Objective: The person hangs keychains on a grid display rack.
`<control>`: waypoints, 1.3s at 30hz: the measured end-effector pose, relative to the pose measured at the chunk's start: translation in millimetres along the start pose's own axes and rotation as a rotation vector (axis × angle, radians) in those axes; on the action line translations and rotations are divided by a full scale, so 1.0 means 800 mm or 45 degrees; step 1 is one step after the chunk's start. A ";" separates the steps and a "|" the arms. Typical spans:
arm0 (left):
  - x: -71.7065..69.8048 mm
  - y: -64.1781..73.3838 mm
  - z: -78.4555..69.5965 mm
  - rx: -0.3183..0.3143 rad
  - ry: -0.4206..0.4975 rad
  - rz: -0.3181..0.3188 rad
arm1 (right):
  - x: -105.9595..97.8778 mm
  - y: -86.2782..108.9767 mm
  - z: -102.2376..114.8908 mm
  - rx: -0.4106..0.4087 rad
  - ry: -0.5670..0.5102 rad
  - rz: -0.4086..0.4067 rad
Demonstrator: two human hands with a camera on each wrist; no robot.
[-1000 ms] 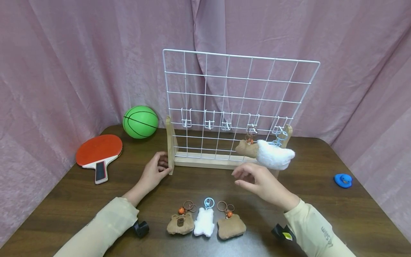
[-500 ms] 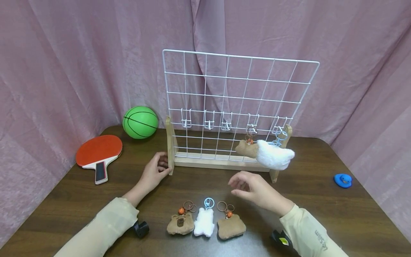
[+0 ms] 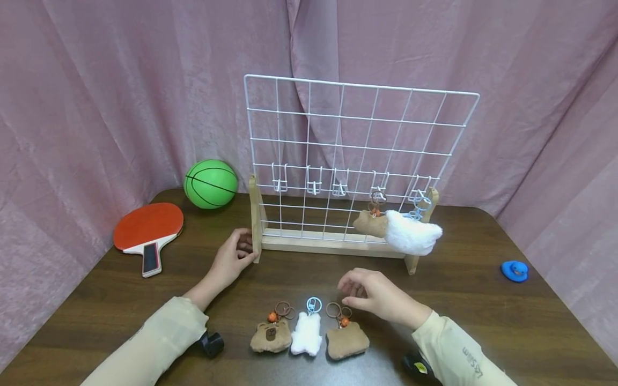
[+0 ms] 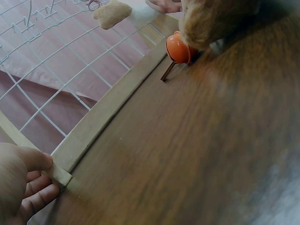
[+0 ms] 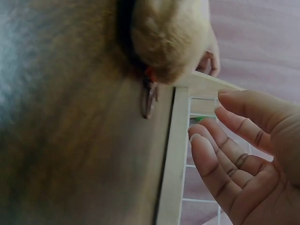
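Note:
My left hand (image 3: 234,259) grips the foot of the left wooden upright of a white wire grid rack (image 3: 333,244); the left wrist view shows the thumb and fingers (image 4: 40,197) on either side of the wood. Just behind the ring of a brown plush keychain (image 3: 347,342), my right hand (image 3: 379,295) hovers with loosely bent fingers and holds nothing. A white plush keychain (image 3: 306,333) and a bear-faced brown one (image 3: 271,338) lie to the left of it. From the rack's right-hand hooks hang another brown plush keychain (image 3: 370,224) and a white one (image 3: 412,233).
Three bare hooks (image 3: 314,186) sit on the left part of the grid. A green ball (image 3: 211,184) and a red table tennis paddle (image 3: 148,228) are at the left of the table. A blue rubber duck (image 3: 515,271) sits near the right edge. Pink curtains surround the table.
My right hand has moved down and left, away from the hanging keychains toward those on the table. The left hand has kept its grip on the rack.

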State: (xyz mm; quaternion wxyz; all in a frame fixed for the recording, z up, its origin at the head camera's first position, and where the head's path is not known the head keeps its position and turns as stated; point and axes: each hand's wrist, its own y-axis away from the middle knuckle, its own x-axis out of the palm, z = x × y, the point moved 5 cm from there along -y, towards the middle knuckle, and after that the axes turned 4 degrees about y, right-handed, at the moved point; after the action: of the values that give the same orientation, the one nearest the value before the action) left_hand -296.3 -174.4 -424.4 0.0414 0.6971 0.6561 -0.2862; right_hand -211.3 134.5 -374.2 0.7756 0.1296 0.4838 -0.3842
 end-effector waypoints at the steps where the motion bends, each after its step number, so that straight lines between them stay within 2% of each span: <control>1: 0.000 0.000 0.000 -0.001 -0.002 0.000 | 0.002 0.000 0.000 0.003 0.007 0.013; 12: 0.000 0.003 0.001 -0.006 0.001 0.001 | 0.022 -0.005 0.002 0.015 0.035 0.097; 24: 0.000 0.002 0.000 0.003 -0.011 -0.001 | 0.031 -0.013 0.009 0.004 0.111 0.153; 39: 0.000 0.000 0.001 0.016 0.003 -0.004 | 0.033 -0.017 0.014 0.017 0.226 0.158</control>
State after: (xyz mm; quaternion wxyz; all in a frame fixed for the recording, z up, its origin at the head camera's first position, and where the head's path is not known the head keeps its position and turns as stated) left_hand -296.7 -174.7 -425.3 0.0358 0.6967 0.6554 -0.2895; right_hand -207.4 106.4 -388.5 0.7511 0.1978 0.5392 -0.3256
